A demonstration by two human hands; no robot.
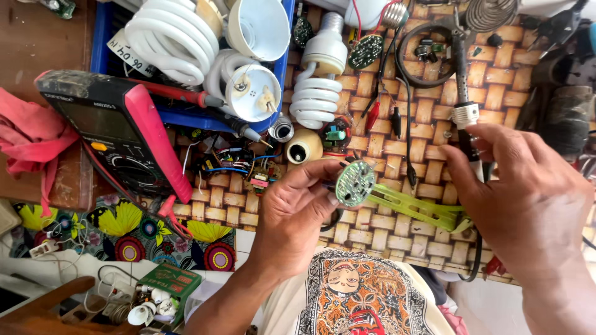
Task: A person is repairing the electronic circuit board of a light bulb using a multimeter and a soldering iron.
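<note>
My left hand (292,214) sits low at centre, its fingers (323,175) pinched on the rim of a small round LED board (354,183), held on edge just above the woven mat (422,111) that covers the worktop. My right hand (528,205) comes in from the right, fingers curled around the handle of a soldering iron (462,93), whose dark shaft runs up and away across the mat; the grip looks closed, though the palm side is hidden from me. A pale green plastic strip (413,208) lies on the mat between the two hands, one end right beside the board. Beyond the board, a spiral lamp (318,84) lies on the mat, with a loose cream lamp base (304,147) and a tangle of small circuit parts (239,164) near my left hand. At upper left, a blue tray (105,37) holds more spiral lamps and white housings. A multimeter with a red edge (118,133) lies to the left, tilted, its red probe (180,94) resting across the tray's edge. A pink cloth (28,133) lies at the far left. A green box (167,282) sits at lower left.
</note>
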